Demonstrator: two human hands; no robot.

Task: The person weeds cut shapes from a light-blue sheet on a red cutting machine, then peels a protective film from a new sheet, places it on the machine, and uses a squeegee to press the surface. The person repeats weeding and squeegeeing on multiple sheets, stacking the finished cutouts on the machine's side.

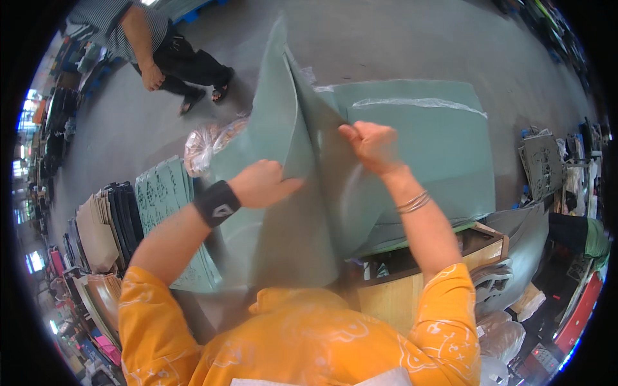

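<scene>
Large, thin grey-green sheets cover the work surface in front of me. One flexible sheet (273, 116) is raised and bent into an upright fold, its tip pointing away from me and its brownish underside turned toward the right. My right hand (373, 147), with bangles at the wrist, is closed in a fist on the edge of this sheet. On the other side of the fold, my left hand (262, 184), below a black wristband, is closed on the same sheet, thumb pointing right. More green sheets (425, 148) lie flat on the right, with a clear plastic strip (418, 103) across them.
A wooden drawer (412, 283) with small items juts out under the sheets near my right forearm. Cut-out green sheets (164, 199) and dark stacks (122, 212) stand left. Crumpled clear plastic (203, 148) lies beyond my left hand. A person (174, 51) stands far left.
</scene>
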